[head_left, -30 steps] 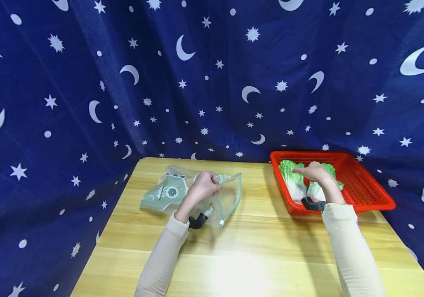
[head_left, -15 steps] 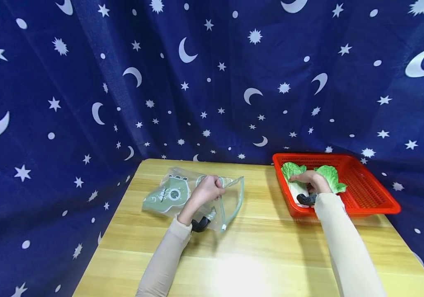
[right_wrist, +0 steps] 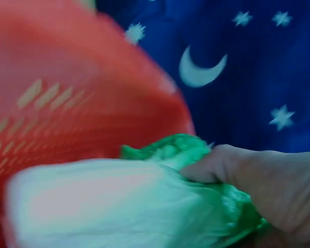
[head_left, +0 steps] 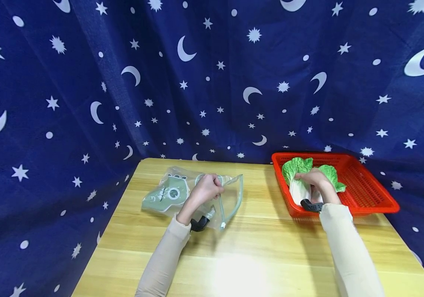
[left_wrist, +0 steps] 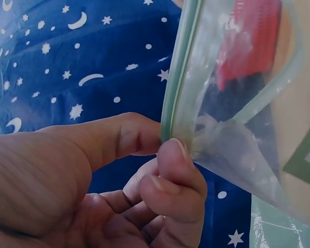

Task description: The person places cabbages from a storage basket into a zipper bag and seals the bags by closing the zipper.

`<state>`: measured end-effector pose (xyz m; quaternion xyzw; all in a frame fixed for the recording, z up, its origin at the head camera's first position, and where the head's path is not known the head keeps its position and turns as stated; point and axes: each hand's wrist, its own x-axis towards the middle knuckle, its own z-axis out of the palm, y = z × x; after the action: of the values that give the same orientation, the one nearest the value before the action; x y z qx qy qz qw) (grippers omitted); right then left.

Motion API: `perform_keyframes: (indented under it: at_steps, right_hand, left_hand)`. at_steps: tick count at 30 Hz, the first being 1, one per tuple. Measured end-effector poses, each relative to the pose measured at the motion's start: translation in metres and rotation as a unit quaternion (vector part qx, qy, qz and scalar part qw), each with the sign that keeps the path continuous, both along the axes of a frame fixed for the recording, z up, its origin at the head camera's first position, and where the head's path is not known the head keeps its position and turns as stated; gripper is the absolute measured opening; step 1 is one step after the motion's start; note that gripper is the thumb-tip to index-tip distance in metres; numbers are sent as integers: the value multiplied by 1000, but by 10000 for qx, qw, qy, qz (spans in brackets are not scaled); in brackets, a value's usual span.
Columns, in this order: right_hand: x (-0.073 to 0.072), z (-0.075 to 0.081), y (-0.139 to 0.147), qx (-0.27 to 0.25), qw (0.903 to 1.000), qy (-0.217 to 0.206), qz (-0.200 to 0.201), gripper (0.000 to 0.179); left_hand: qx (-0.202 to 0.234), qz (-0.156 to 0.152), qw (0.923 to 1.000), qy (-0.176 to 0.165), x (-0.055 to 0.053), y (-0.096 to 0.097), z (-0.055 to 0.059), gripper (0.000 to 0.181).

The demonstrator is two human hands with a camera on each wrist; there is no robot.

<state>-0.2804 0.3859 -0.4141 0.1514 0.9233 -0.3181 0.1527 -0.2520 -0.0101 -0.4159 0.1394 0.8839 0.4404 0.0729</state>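
My left hand point(head_left: 206, 189) pinches the open mouth edge of a clear zip bag point(head_left: 173, 196) with a green cartoon print. In the left wrist view, thumb and index finger meet on the bag's green zip strip point(left_wrist: 176, 77). A white slider point(head_left: 222, 225) sits at the strip's near end. On the right, my right hand point(head_left: 317, 180) grips a napa cabbage point(head_left: 300, 192) inside the red basket point(head_left: 390, 206). In the right wrist view the thumb presses the cabbage's green leafy end; the other fingers are mostly hidden. A second napa cabbage point(head_left: 330, 175) lies beside it, partly behind the hand.
The basket stands at the back right of the wooden table point(head_left: 264, 251), its right part showing bare mesh. A dark blue curtain point(head_left: 212, 82) with moons and stars hangs behind and at the sides. Black wrist straps point(head_left: 311, 205) are worn on both wrists.
My right hand went down into the basket onto the left cabbage, then rose slightly with it, its leafy end now tipped up and rightward. The left hand keeps its pinch on the bag.
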Motion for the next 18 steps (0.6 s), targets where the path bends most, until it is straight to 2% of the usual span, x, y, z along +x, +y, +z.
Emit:
perform_keyframes:
  at_steps: [3, 4, 7, 10, 14, 18]
  right_hand:
    - [12, 9, -8, 490, 9944, 910, -206, 45]
    - [16, 11, -11, 673, 9892, 1260, -343, 45]
    - [25, 14, -21, 796, 9700, 2112, -901, 51]
    - [33, 12, -29, 623, 9436, 2901, -1466, 60]
    - [42, 7, -36, 167, 9091, 3638, -2020, 65]
    - [50, 5, -43, -85, 8883, 4020, -2220, 67]
  left_hand:
    - [20, 34, 10000, 15, 0, 0, 1, 10]
    - [16, 41, 10000, 19, 0, 1, 2, 10]
    - [31, 80, 10000, 25, 0, 1, 3, 9]
    - [68, 124, 9999, 59, 1, 1, 4, 9]
    - [206, 136, 9997, 92, 1, 1, 4, 7]
    - [408, 192, 9990, 38, 2, 3, 4, 6]
